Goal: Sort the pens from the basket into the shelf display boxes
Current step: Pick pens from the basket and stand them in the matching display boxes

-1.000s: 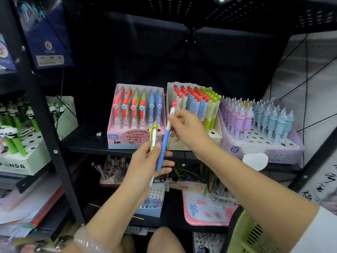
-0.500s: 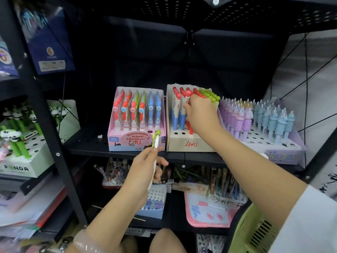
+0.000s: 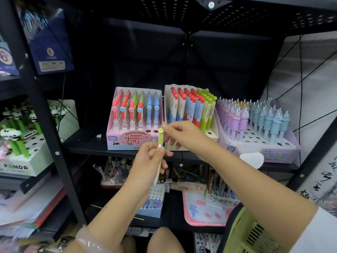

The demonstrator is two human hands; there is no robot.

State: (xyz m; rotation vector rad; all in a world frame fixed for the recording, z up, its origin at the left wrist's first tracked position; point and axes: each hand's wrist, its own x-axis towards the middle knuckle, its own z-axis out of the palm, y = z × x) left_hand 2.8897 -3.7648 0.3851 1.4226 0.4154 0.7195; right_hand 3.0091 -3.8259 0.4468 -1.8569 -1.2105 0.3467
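My left hand (image 3: 149, 161) grips a green pen (image 3: 160, 137) by its middle, holding it upright in front of the shelf. My right hand (image 3: 184, 136) pinches the pen's top end with thumb and forefinger. Behind them stands the pink retractable-eraser pen box (image 3: 135, 139), with red, green and blue pens and a few free holes in its front row. To its right is the cream box (image 3: 212, 134) of red- and green-capped pens. The green basket (image 3: 242, 234) sits at the bottom right, partly hidden by my right arm.
A purple unicorn pen box (image 3: 277, 156) stands at the right of the shelf. A panda pen box (image 3: 20, 165) is on the left rack. The lower shelf holds small boxes and a pink tray (image 3: 200, 216). Black uprights (image 3: 45, 115) frame the shelf.
My right hand left the blue pen in the cream box and came back to the green pen's top. My left hand now holds only the green pen.
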